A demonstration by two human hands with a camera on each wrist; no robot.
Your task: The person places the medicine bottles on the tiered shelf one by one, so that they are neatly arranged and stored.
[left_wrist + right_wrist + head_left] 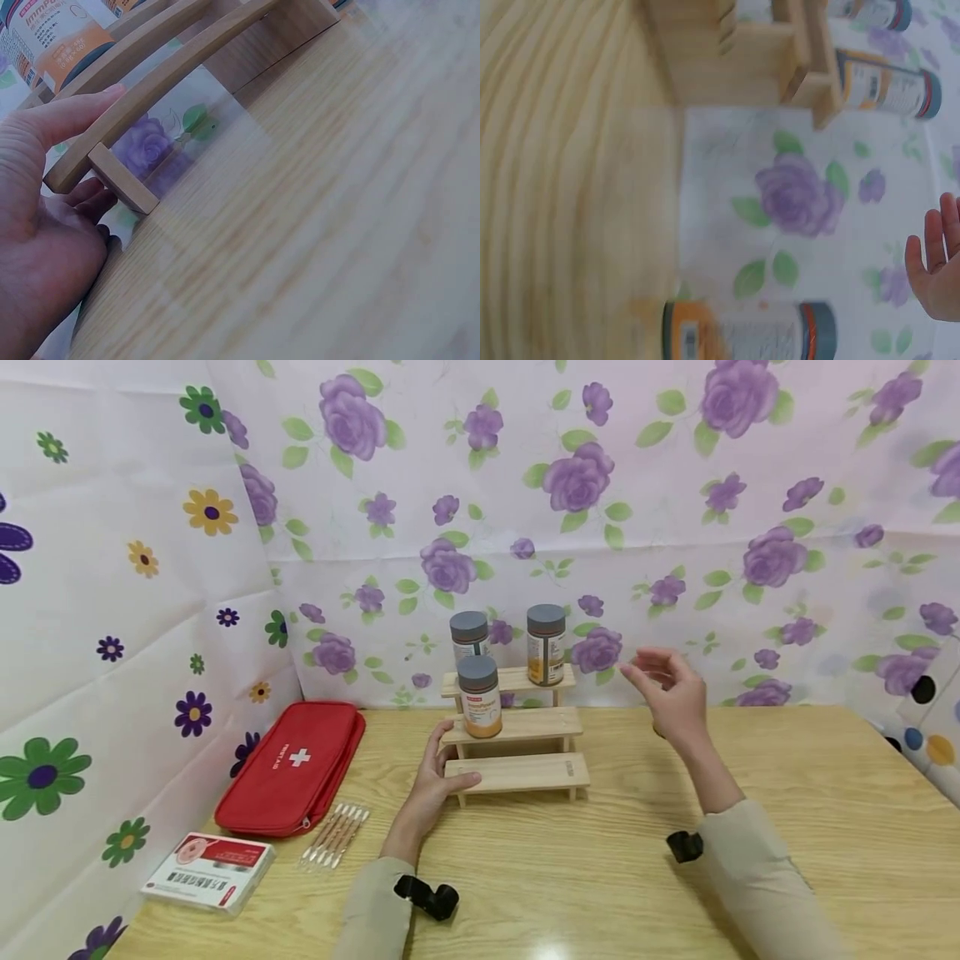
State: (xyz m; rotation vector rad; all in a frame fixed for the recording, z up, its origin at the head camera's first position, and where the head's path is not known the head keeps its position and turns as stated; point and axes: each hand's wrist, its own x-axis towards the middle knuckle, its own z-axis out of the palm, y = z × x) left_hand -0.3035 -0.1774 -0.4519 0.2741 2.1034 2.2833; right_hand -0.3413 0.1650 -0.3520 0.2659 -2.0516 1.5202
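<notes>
A three-step wooden stand (525, 773) holds three grey-capped supplement bottles. Two of them, the left bottle (469, 628) and the right bottle (546, 647), are on the top step; the front bottle (482, 706) sits on the middle step. My left hand (427, 789) grips the stand's left end, thumb on the lowest step and fingers round the side. Raised to the right of the stand, my right hand (678, 697) has loosely bent fingers and holds nothing. Another bottle (757, 330) stands on the table in the right wrist view, mostly hidden behind my right arm in the head view.
To the left lie a red first-aid pouch (288, 768), a pack of cotton swabs (335, 837) and a white-and-red box (208, 870). Flowered cloth (517, 485) hangs behind the wooden table (570, 877) and along its left side.
</notes>
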